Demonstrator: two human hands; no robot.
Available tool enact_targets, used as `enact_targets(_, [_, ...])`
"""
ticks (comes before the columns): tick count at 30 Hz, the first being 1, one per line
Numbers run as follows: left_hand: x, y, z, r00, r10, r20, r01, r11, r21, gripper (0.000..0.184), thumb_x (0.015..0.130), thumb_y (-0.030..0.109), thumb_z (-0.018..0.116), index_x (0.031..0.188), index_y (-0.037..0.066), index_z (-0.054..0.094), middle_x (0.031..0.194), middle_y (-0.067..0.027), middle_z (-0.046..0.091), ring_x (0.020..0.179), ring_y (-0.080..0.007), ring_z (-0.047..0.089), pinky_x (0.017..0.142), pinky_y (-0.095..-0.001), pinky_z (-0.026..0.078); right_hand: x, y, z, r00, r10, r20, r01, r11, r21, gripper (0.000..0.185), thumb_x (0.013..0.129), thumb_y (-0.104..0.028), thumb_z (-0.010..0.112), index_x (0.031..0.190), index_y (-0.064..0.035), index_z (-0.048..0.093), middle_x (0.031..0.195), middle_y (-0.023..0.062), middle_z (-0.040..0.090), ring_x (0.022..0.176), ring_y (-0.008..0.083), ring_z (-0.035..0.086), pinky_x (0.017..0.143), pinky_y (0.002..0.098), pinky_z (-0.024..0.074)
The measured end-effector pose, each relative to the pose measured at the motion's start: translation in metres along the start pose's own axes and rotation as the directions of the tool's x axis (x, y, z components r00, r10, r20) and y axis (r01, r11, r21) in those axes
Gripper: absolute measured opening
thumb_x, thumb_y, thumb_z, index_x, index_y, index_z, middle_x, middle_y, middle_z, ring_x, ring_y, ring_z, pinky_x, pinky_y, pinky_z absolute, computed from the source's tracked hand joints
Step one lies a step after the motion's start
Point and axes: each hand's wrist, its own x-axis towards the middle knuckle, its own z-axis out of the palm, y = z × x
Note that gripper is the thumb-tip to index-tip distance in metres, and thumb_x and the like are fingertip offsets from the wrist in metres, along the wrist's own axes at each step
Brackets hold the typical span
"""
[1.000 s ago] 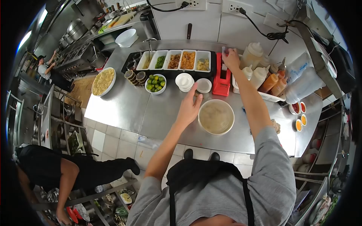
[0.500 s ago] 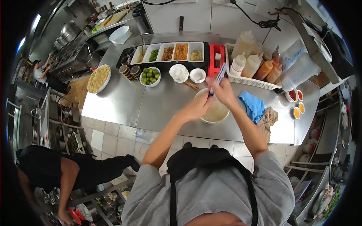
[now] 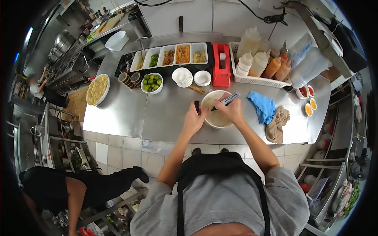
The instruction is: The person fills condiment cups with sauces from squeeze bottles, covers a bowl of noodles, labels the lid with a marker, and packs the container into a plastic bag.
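Observation:
My right hand grips a marker with a pale, printed barrel, its dark tip pointing down and left. In my left hand a short black piece, which looks like the marker's cap, stands up between thumb and fingers. Both hands are over or beside a round white tub near the counter's front edge. Pale, creamy contents show inside it, partly hidden by my right hand. The left fingertips are close to the tub's left rim; whether they touch it I cannot tell.
Behind the tub stand a red tape dispenser, stacked white dishes and a bowl of limes. A basket of squeeze bottles, a blue cloth and a brown cloth are right. A co-worker bends at lower left.
My hands, together on the marker above the tub before, have separated. The black cap-like piece is now in my left hand at the left, the marker in my right, lower down.

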Motion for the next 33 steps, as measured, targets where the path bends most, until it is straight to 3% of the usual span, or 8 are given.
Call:
enact_targets(8, [-0.001,0.000,0.004,0.999,-0.034,-0.018,0.033,0.998,-0.061,0.030,0.082,0.026,0.063,0.080,0.004,0.042,0.062,-0.0012,0.044,0.057,-0.0093,0.042,0.052,-0.0258,0.037,-0.006,0.004,0.001,0.994,0.026,-0.103,-0.023,0.999,0.025,0.024,0.071,-0.018,0.065,0.061,0.0005,0.054,0.046,0.0036,0.050,0.043,0.0063,0.045,0.041,0.0275,0.0363])
enact_targets(13, [0.000,-0.003,0.006,0.999,-0.042,-0.025,0.041,0.997,-0.069,0.030,0.081,0.026,0.062,0.083,0.003,0.044,0.060,-0.0058,0.047,0.054,-0.0159,0.046,0.051,-0.0301,0.039,-0.006,0.006,-0.001,0.979,0.087,-0.184,-0.093,0.995,-0.026,0.024,0.071,-0.017,0.066,0.060,0.0006,0.054,0.045,0.0033,0.048,0.041,0.0063,0.043,0.039,0.0276,0.0346])
enact_targets(16, [-0.003,0.012,-0.003,0.996,-0.082,0.040,0.081,0.996,0.035,0.029,0.083,0.028,0.059,0.089,0.002,0.045,0.065,-0.0092,0.051,0.059,-0.0204,0.052,0.055,-0.0320,0.041,-0.006,0.003,-0.004,0.973,-0.045,-0.228,0.020,0.994,-0.111,0.026,0.073,-0.018,0.067,0.060,-0.0001,0.054,0.044,0.0017,0.045,0.040,0.0053,0.040,0.038,0.0270,0.0325])
enact_targets(23, [-0.010,0.042,-0.028,0.962,0.025,0.271,-0.068,0.986,0.152,0.027,0.093,0.023,0.042,0.108,0.002,0.047,0.095,-0.0186,0.055,0.085,-0.0373,0.055,0.074,-0.0392,0.043,0.005,-0.038,-0.023,0.990,0.086,-0.107,-0.057,0.965,0.255,0.022,0.077,-0.018,0.068,0.067,-0.0026,0.056,0.054,-0.0024,0.052,0.048,0.0036,0.043,0.043,0.0228,0.0340])
enact_targets(27, [-0.009,0.044,-0.024,0.938,0.158,0.309,-0.187,0.980,0.068,0.024,0.091,0.020,0.046,0.105,0.001,0.049,0.092,-0.0184,0.055,0.081,-0.0367,0.056,0.070,-0.0386,0.044,0.005,-0.036,-0.021,0.997,0.024,-0.070,-0.001,0.949,0.316,0.021,0.076,-0.018,0.069,0.068,-0.0034,0.056,0.057,-0.0017,0.054,0.051,0.0032,0.047,0.046,0.0211,0.0365])
enact_targets(29, [-0.009,0.056,-0.025,0.923,0.029,0.383,-0.076,0.991,0.108,0.023,0.090,0.017,0.048,0.105,0.000,0.051,0.088,-0.0172,0.056,0.077,-0.0355,0.056,0.067,-0.0373,0.044,0.004,-0.035,-0.018,0.998,0.024,-0.054,-0.002,0.927,0.374,0.023,0.076,-0.019,0.070,0.067,-0.0041,0.055,0.056,-0.0016,0.054,0.051,0.0035,0.048,0.046,0.0212,0.0375])
enact_targets(31, [-0.010,0.072,-0.021,0.935,0.089,0.342,-0.124,0.989,0.082,0.024,0.089,0.016,0.050,0.107,0.001,0.053,0.086,-0.0162,0.057,0.075,-0.0337,0.056,0.067,-0.0368,0.044,-0.003,-0.039,-0.016,0.991,0.121,0.055,-0.133,0.898,0.419,0.025,0.075,-0.021,0.071,0.065,-0.0047,0.053,0.055,-0.0021,0.053,0.050,0.0036,0.047,0.045,0.0224,0.0369])
enact_targets(33, [-0.007,0.076,-0.016,0.943,0.212,0.255,-0.248,0.962,0.118,0.025,0.089,0.015,0.051,0.109,0.001,0.053,0.086,-0.0155,0.057,0.075,-0.0313,0.057,0.066,-0.0369,0.044,-0.005,-0.032,0.003,0.961,0.253,-0.107,-0.175,0.864,0.471,0.026,0.075,-0.021,0.070,0.065,-0.0049,0.053,0.054,-0.0029,0.051,0.050,0.0041,0.046,0.044,0.0240,0.0359])
